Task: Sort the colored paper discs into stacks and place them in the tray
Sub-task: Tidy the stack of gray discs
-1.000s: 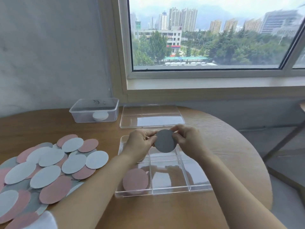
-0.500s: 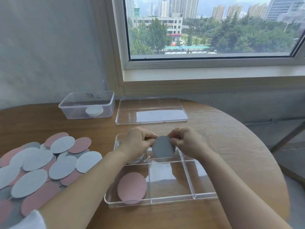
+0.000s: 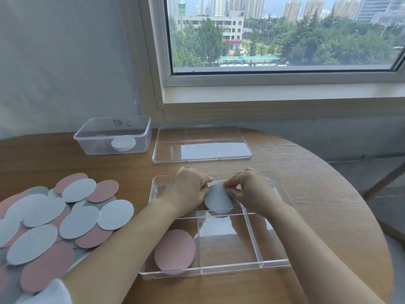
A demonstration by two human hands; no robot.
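As left hand (image 3: 186,191), right hand (image 3: 252,193) pinch discs (image 3: 218,199), tray (image 3: 275,263)

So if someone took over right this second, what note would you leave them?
Left hand and right hand both pinch the grey discs, low over the far middle compartment of the tray. Done: pink stack lies in the near left compartment. Left: seat the grey, then sort the loose pile of pink, pale and grey discs at the left of the table.
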